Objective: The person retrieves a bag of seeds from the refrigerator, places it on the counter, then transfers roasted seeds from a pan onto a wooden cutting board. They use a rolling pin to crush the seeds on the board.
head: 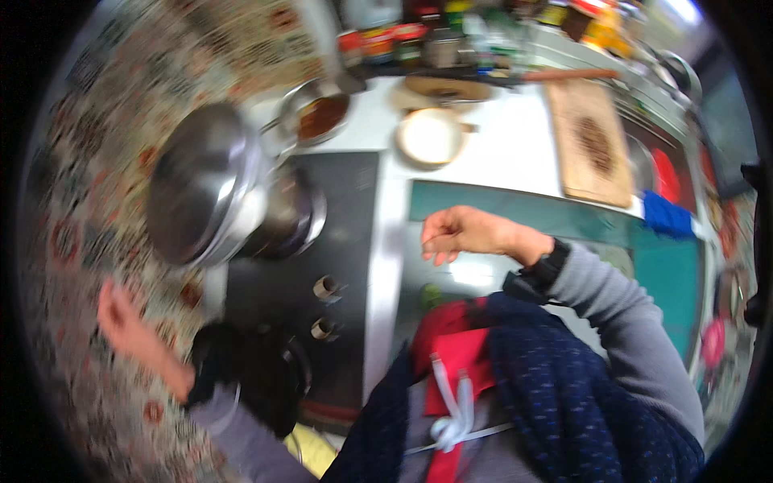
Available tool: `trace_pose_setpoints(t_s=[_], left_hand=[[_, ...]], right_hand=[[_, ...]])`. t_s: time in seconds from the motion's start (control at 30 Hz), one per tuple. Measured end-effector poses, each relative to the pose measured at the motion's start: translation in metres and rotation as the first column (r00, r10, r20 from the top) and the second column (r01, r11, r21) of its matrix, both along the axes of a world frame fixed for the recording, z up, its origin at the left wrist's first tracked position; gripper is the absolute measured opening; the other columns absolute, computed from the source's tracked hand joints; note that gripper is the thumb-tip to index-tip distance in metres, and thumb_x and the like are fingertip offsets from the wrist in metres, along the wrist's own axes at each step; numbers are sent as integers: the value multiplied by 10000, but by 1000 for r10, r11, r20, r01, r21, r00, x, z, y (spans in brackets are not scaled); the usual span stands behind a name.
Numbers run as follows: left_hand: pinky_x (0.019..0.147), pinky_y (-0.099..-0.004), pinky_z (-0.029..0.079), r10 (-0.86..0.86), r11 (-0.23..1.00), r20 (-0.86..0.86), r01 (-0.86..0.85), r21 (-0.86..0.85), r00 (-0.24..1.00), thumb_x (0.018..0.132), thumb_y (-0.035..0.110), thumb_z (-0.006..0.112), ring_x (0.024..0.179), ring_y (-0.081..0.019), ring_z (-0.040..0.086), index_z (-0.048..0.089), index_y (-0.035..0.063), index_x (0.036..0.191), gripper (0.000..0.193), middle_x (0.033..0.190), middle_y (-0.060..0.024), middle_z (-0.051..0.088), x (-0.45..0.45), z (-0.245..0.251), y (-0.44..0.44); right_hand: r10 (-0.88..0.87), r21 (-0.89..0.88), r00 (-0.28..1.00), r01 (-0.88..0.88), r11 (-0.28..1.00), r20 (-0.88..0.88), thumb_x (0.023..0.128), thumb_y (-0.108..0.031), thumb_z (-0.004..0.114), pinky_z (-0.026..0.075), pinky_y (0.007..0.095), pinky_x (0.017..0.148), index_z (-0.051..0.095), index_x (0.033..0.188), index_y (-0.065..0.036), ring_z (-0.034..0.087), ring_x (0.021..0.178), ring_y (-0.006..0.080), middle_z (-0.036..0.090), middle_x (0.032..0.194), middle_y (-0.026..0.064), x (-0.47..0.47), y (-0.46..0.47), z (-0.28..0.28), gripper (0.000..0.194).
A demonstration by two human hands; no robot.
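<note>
My left hand (124, 320) reaches out at the left, blurred, in front of the patterned wall (78, 241). Nothing shows in it. It is nearest to a large lidded metal pot (202, 187) on the black stove (338, 241) and to a dark pan (253, 374) close to my wrist. My right hand (462, 232), loosely curled and empty, hovers in front of the white counter (513, 139). Beyond it stands a round bowl (432, 136) with pale contents. A wooden cutting board (558, 115) bears a patch of brown chopped food (595, 145).
A metal pan (293, 108) holding reddish-brown sauce (323, 118) stands behind the pot. Two knobs (327, 288) are on the stove. Several jars and bottles (410, 45) line the back. A blue cloth (667, 214) hangs at the counter's right edge, near a red container (665, 175).
</note>
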State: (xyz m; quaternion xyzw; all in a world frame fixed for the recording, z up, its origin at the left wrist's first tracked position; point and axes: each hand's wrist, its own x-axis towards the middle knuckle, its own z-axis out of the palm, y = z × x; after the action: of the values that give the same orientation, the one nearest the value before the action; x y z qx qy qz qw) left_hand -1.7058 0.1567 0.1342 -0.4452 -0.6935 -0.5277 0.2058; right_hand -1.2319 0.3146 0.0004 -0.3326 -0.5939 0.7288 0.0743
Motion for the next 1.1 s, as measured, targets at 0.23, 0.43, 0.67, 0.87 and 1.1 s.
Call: trace_pose_setpoints(t_s=[0.23,0.43,0.67,0.87,1.1], left_hand=[[895,-369,460,-561,605,-12,400,-688,828,967,103,492,1017,-254,588,620,-6,1108,219,1104,-149,615,161,5,7],[867,-380,498,-730,395,68,501,-770,680,814,24,658,988,-330,629,631,-21,1106,297,1076,-187,649,332,-22,58],[799,-362,520,-838,215,218,670,-711,500,802,52,695,930,-312,651,656,33,994,196,1011,-137,665,531,-95,125],[724,-335,545,-762,200,338,697,-689,553,844,89,678,840,-269,674,673,43,1060,221,997,-133,675,650,-164,174],[1063,-421,350,-764,377,143,616,-692,629,914,228,590,1266,-367,439,437,-42,1342,529,1341,-240,481,711,-243,287]], right_hand=[[-413,-41,910,413,910,-10,913,-109,592,510,248,679,605,1061,-62,623,776,97,661,902,13,174,-54,-41,156],[-584,375,812,546,749,-15,893,-148,651,498,270,695,648,926,-37,591,733,80,656,787,12,309,-95,-74,115],[-784,450,581,653,609,217,890,-178,656,471,276,628,680,974,-52,575,667,89,655,746,16,489,-131,-79,154],[-806,384,518,709,591,286,883,-141,659,484,262,648,678,987,-35,610,702,90,685,792,32,567,-124,-74,149],[-846,439,464,723,533,263,883,-118,657,493,261,652,670,998,-32,639,732,102,707,836,48,586,-86,-79,144]])
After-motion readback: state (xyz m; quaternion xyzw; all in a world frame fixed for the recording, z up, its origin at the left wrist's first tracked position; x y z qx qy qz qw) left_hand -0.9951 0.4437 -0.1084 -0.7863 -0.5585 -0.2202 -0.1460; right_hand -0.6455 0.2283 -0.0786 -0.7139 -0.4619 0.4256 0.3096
